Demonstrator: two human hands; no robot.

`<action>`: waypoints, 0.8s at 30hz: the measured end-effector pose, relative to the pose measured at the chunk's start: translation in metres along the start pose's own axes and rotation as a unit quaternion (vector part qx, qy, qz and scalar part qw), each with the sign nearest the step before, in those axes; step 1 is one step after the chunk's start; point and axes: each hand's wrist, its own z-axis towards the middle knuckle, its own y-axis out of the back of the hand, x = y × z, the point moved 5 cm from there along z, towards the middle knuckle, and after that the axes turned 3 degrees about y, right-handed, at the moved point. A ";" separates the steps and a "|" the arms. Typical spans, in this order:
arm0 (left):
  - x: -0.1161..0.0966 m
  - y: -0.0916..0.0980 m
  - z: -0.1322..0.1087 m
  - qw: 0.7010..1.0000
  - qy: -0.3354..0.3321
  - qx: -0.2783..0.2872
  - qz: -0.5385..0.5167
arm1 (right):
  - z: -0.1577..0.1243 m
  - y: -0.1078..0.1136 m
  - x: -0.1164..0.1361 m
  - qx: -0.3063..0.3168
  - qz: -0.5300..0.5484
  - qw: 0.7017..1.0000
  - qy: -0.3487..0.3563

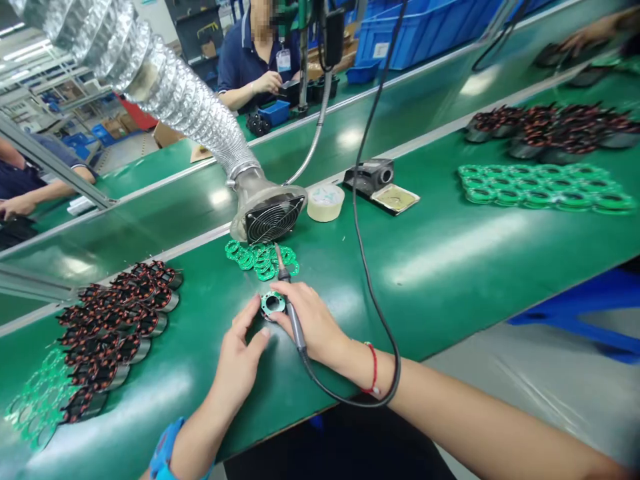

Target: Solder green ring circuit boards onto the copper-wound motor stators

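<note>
A small round stator with a green ring board on top (273,304) sits on the green bench mat (450,260). My left hand (240,360) rests beside it, fingers curled, fingertips touching its near left side. My right hand (313,323) is closed round a soldering iron (290,293) held like a pen, its tip pointing up and away just past the part's right edge. The iron's black cable (370,280) loops under my right wrist and rises to the upper middle. A loose pile of green ring boards (260,257) lies just behind the part.
A fume extractor fan on a silver flexible duct (270,217) hangs right behind the pile. Wound stators (117,320) and green rings (35,400) lie left; more stators (555,130) and rings (545,187) right. Tape roll (325,202), iron stand (383,183). Other people work across the bench.
</note>
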 end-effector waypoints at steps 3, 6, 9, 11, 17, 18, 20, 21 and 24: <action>-0.002 0.004 0.004 0.996 -0.045 -0.039 0.059 | 0.001 0.001 0.001 0.009 -0.008 1.000 -0.014; -0.003 0.008 0.015 0.995 -0.057 -0.062 0.061 | 0.002 0.002 0.002 0.017 -0.009 1.000 -0.023; -0.004 0.009 0.027 0.996 -0.051 -0.068 0.033 | 0.002 0.000 0.002 0.022 -0.003 1.000 -0.022; -0.004 0.010 0.033 0.996 -0.042 -0.075 0.011 | 0.003 -0.001 0.001 0.021 0.001 1.000 -0.019; -0.001 0.009 0.044 0.998 -0.017 -0.056 -0.025 | 0.004 -0.004 -0.001 0.007 0.016 1.000 -0.012; -0.001 0.009 0.045 0.998 -0.016 -0.058 -0.029 | 0.004 -0.004 -0.001 0.004 0.019 1.000 -0.011; -0.002 0.010 0.043 0.997 -0.018 -0.070 -0.032 | 0.004 -0.004 0.000 0.002 0.019 1.000 -0.012; -0.003 0.011 0.041 0.996 -0.019 -0.076 -0.031 | 0.004 -0.004 0.001 0.002 0.016 1.000 -0.013; -0.005 0.014 0.029 0.996 -0.024 -0.082 -0.015 | 0.004 -0.002 0.003 0.002 0.006 1.000 -0.016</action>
